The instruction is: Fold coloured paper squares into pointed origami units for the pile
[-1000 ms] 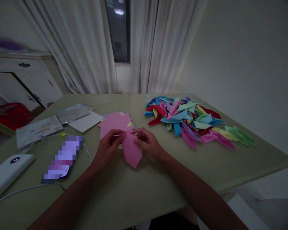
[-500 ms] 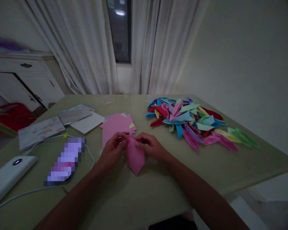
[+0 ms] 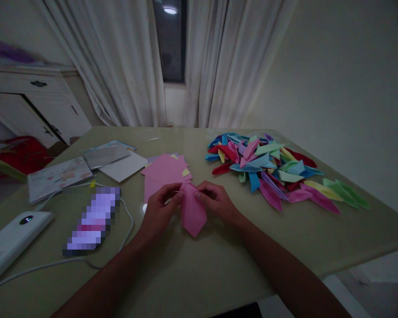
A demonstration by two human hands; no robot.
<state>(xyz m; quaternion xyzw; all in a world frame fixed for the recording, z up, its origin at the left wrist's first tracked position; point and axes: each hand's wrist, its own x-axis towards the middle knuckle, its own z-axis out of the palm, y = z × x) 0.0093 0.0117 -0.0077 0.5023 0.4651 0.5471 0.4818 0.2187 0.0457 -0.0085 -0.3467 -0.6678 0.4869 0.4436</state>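
Observation:
Between my two hands is a folded pink sheet of paper (image 3: 193, 214), its pointed end toward me. My left hand (image 3: 164, 203) pinches its upper left edge with thumb and fingers. On the other side, my right hand (image 3: 217, 199) grips the upper right edge, thumb on the front face. The fingertips behind the paper are partly hidden. Just beyond my left hand lies a stack of pink paper sheets (image 3: 162, 170), with some yellow and purple showing at its edges.
A heap of folded colored paper pieces (image 3: 255, 161) spreads over the table's right side. At left lie a phone with a blurred screen (image 3: 94, 221), a white power bank (image 3: 16, 243), a white cable (image 3: 46, 265), a printed booklet (image 3: 59, 176) and a clear plastic sleeve (image 3: 106, 155).
The view has shifted slightly, so most things sit a little farther right or left in frame. Both hands still hold the pink paper, with its front face turned slightly.

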